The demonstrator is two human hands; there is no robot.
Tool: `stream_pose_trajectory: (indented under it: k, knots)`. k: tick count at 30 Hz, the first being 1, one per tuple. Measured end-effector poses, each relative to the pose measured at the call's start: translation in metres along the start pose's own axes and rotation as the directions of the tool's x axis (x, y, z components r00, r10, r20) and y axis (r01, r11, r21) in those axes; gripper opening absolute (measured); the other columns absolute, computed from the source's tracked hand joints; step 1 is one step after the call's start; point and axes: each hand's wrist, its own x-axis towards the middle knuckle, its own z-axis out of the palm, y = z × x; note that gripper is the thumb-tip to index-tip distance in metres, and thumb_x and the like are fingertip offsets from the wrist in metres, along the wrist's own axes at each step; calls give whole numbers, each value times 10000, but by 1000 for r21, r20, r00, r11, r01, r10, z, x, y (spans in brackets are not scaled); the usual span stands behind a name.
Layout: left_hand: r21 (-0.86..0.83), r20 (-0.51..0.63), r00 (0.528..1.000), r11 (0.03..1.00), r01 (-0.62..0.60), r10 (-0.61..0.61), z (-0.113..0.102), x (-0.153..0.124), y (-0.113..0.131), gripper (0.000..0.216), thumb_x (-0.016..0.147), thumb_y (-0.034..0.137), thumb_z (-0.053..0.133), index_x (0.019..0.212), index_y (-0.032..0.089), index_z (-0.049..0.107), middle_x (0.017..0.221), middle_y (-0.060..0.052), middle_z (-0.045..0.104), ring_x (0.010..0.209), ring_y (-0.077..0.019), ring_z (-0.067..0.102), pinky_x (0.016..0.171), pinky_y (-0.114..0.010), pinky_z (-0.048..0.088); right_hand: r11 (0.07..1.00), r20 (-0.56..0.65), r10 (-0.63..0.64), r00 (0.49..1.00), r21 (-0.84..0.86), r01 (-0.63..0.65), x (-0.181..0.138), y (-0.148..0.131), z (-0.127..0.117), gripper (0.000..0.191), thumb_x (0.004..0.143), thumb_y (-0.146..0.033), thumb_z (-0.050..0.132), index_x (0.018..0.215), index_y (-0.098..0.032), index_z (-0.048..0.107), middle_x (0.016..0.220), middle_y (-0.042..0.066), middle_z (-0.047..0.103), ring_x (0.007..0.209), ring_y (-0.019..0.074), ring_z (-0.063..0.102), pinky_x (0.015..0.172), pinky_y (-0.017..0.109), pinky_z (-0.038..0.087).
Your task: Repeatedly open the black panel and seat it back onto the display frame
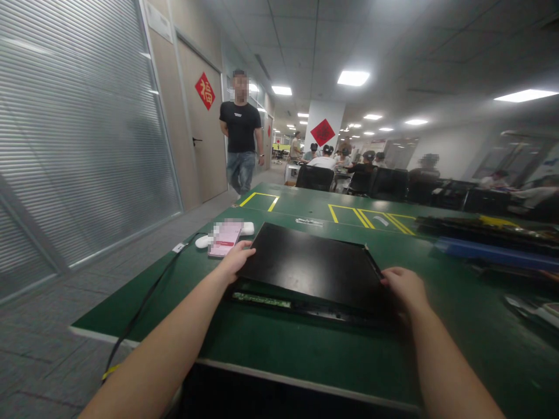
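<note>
A flat black panel (312, 265), like a laptop or monitor cover, lies on the green table (305, 349) with its near edge lifted off a dark base that shows a green circuit strip (261, 300). My left hand (234, 260) grips the panel's left edge, fingers curled over it. My right hand (404, 287) holds the panel's near right corner, fingers tucked under the edge.
A phone with a pink screen (225, 238) and a white object (203, 241) lie left of the panel, with a black cable (148, 297) running off the table edge. Dark and blue parts (489, 238) lie at the right. A person (240, 134) walks in the aisle; others sit behind.
</note>
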Motion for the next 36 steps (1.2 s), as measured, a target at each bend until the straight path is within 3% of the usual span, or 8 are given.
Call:
stream_pose_trajectory:
  k: [12,19,26,36]
  knots:
    - [-19,26,999,1000,-23,23,-3,4,-4,398,794,220,707,1169,200,577,735,-38,702,581,-202,672,574,-304,534,1000,3,0,1000,8,-1,2,2,1,306,745,-390,560,910,-221,754,830,68,757,802,247,677,600,305,441]
    - [50,-2,1000,999,-18,19,-1,0,-1,285,825,162,626,1100,203,563,653,-8,672,519,-183,637,528,-275,498,1000,8,5,1000,-9,-5,1,1,0,284,767,-386,552,910,-232,744,826,45,759,824,239,676,628,301,432]
    - [68,-20,999,997,-25,26,-1,2,-1,284,775,216,687,1030,208,561,652,-2,658,505,-178,619,527,-271,484,999,1,-14,1000,-31,14,-2,-2,-1,283,773,-373,544,902,-222,745,817,50,758,798,234,675,616,298,428]
    - [34,-3,999,999,-42,42,-1,3,-1,291,808,188,654,1087,202,572,667,-18,673,534,-184,635,521,-268,491,999,-9,22,1000,-48,-22,-7,-8,-5,282,770,-372,542,907,-243,752,883,35,759,829,238,661,625,308,430]
